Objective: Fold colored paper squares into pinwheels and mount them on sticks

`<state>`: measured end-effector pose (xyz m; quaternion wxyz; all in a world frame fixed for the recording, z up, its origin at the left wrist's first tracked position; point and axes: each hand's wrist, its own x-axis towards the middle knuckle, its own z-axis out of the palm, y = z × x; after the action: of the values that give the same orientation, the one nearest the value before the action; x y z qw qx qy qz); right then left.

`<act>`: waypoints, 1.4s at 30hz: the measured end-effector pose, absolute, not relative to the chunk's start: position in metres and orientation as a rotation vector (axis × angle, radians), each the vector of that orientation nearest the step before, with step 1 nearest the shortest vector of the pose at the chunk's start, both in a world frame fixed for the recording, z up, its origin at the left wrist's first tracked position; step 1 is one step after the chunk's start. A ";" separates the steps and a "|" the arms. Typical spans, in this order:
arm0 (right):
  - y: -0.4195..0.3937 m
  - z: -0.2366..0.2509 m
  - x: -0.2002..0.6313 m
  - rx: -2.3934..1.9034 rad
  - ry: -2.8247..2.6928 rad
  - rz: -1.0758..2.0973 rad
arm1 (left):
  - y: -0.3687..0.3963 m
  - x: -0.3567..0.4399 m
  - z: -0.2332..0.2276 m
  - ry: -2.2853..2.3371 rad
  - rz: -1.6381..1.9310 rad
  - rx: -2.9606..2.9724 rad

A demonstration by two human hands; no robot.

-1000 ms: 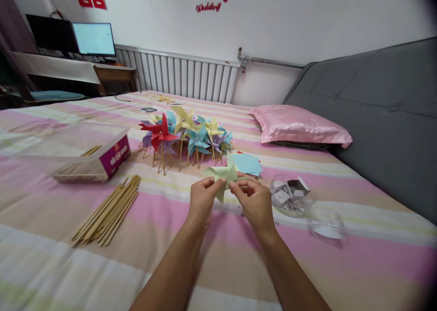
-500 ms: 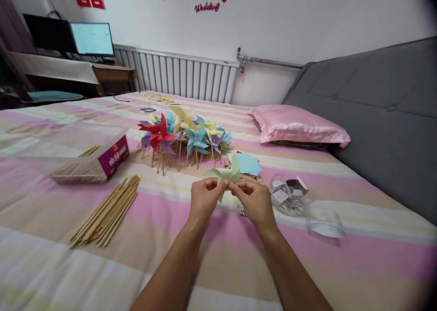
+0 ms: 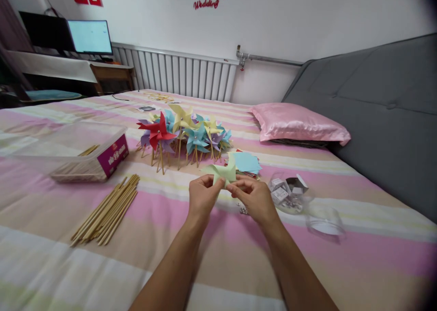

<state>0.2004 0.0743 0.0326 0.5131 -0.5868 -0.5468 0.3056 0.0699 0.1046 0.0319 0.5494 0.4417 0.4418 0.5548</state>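
A: What's the biggest thing here?

B: The bed (image 3: 307, 265), under a pink, cream and green striped sheet. A grey headboard (image 3: 382, 110) runs along the right, a pink pillow (image 3: 300, 125) lies at the far right, and a white radiator (image 3: 177, 76) stands against the far wall.

A: And on the bed?

B: A clear box (image 3: 68, 154) at the left, and a bundle of sticks (image 3: 107, 211) near it. Finished pinwheels (image 3: 180, 131) stand in a cluster farther off. Blue sheets (image 3: 246, 162) lie just beyond the hands, and an open jar (image 3: 290, 195) lies to their right, with its lid (image 3: 324, 222) beside it.

A: The hands?

B: Both hold a pale green pinwheel (image 3: 221, 172) just above the bed, near the middle. The left hand (image 3: 202, 198) pinches its near edge; the right hand (image 3: 254, 199) is closed at its centre.

A: How would it handle?

B: I'd judge it very light and limp, and easy to crease or tear. It is best gripped at the centre, where the folded tips meet, not by a blade.
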 end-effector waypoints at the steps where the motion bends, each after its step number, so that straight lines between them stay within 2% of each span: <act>1: 0.072 0.036 0.205 -1.432 -1.329 0.752 | 0.106 0.069 0.032 1.067 1.340 1.030; 8: 0.071 0.040 0.244 -1.788 -1.502 0.557 | 0.113 0.064 0.028 1.180 1.412 1.016; 13: 0.080 0.017 0.234 -2.063 -1.695 0.551 | 0.110 0.069 0.026 1.191 1.377 1.045; 19: 0.084 0.008 0.219 -2.190 -1.791 0.427 | 0.111 0.070 0.025 1.163 1.371 1.054; 31: 0.085 -0.002 0.215 -2.179 -1.863 0.240 | 0.109 0.072 0.024 1.124 1.337 1.020; 42: 0.092 -0.004 0.224 -2.049 -1.900 0.241 | 0.108 0.071 0.027 1.102 1.352 0.967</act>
<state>0.2238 0.0924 -0.0045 0.1676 -0.7201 -0.6680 0.0847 0.0708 0.1085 0.0265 0.5427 0.4074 0.4640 0.5693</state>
